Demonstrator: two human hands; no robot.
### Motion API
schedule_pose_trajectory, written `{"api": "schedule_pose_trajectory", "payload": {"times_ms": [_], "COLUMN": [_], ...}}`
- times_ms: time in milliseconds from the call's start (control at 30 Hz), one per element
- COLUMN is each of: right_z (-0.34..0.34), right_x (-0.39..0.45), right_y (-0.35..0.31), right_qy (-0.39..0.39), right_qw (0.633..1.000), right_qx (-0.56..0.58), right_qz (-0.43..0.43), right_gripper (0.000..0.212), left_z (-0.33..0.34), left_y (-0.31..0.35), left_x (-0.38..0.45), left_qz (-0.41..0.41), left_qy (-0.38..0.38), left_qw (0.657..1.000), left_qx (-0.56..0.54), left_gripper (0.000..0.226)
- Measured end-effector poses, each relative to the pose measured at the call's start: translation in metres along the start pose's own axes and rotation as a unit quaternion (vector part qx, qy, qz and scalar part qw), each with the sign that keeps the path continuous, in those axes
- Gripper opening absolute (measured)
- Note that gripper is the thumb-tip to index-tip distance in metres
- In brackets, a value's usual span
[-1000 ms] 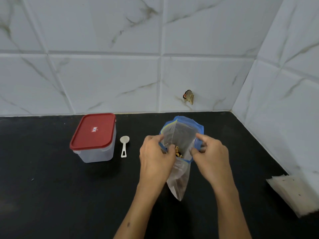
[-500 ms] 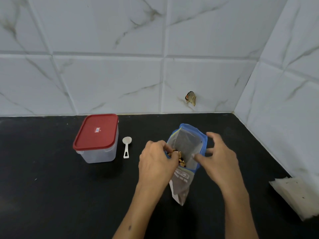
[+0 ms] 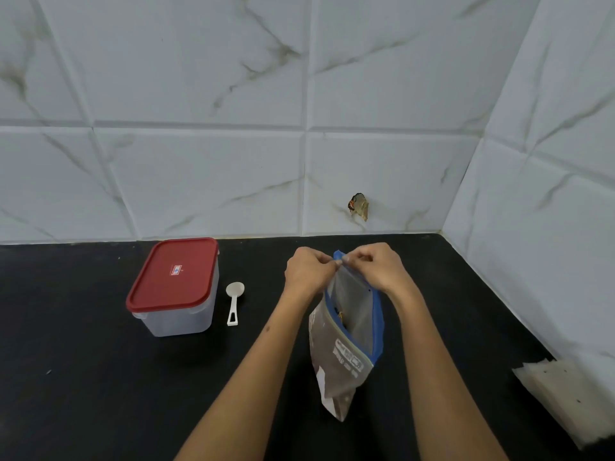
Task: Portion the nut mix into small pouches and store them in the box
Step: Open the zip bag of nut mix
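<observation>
Here we pinch the zip bag [image 3: 349,327] at its twelve-o'clock corner with both hands, left hand [image 3: 307,271] and right hand [image 3: 379,266]; we should part the lips gently, keeping it upright.

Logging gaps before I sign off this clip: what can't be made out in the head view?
- Bag contents: only a dark glimpse shows through its mouth; amount unclear.
- Box contents: red lid and cloudy walls hide them.
- Lid label: too small to read.
- Bag print: too blurred to read.
- Pouches: stack cut by the right edge; count unknown.
- Left hand and right hand cover the bag's top corner, hiding the seal there.
</observation>
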State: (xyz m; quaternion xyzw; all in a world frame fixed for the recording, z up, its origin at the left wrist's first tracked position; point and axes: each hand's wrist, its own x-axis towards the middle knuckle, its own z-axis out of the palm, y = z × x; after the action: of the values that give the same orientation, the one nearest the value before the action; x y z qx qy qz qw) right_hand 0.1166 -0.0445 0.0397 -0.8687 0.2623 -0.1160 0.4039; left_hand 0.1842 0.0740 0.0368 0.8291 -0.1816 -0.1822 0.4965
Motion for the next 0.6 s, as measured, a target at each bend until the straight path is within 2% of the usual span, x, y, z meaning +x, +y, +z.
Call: {"api": "schedule_pose_trajectory", "payload": {"times_ms": [67, 133, 167, 233, 300, 400, 500, 600], "right_z": [-0.002, -0.005, -0.007, -0.008, -0.006, 0.002, 0.012, 0.017], "right_x": [0.004, 0.007, 0.008, 0.012, 0.017, 0.024, 0.023, 0.02], "right_y": [0.003, 0.003, 0.001, 0.0, 0.004, 0.016, 0.024, 0.027], "right_qy": [-0.011, -0.03, -0.041, -0.085, -0.145, -0.191, -0.183, -0.178], "right_qw": [1.0, 0.996, 0.989, 0.958, 0.915, 0.877, 0.848, 0.84], "right_qx": [0.002, 0.06, 0.108, 0.211, 0.296, 0.36, 0.42, 0.441], "right_qz": [0.016, 0.059, 0.093, 0.176, 0.234, 0.254, 0.266, 0.262], "right_gripper": [0.024, 0.03, 0.027, 0.016, 0.017, 0.022, 0.022, 0.02], "left_z": [-0.004, -0.008, -0.01, -0.013, -0.014, -0.01, -0.003, 0.001], "left_y": [-0.001, -0.003, -0.003, -0.005, -0.01, -0.016, -0.02, -0.025], "left_x": [0.006, 0.013, 0.015, 0.021, 0.026, 0.029, 0.028, 0.027], "left_qz": [-0.029, -0.071, -0.107, -0.188, -0.232, -0.262, -0.271, -0.266], "left_qy": [-0.036, -0.068, -0.091, -0.15, -0.199, -0.196, -0.174, -0.157], "left_qw": [0.998, 0.989, 0.98, 0.944, 0.913, 0.898, 0.895, 0.9], "left_qx": [-0.052, -0.106, -0.143, -0.228, -0.271, -0.293, -0.31, -0.307], "left_gripper": [0.015, 0.016, 0.015, 0.016, 0.021, 0.024, 0.026, 0.029]}}
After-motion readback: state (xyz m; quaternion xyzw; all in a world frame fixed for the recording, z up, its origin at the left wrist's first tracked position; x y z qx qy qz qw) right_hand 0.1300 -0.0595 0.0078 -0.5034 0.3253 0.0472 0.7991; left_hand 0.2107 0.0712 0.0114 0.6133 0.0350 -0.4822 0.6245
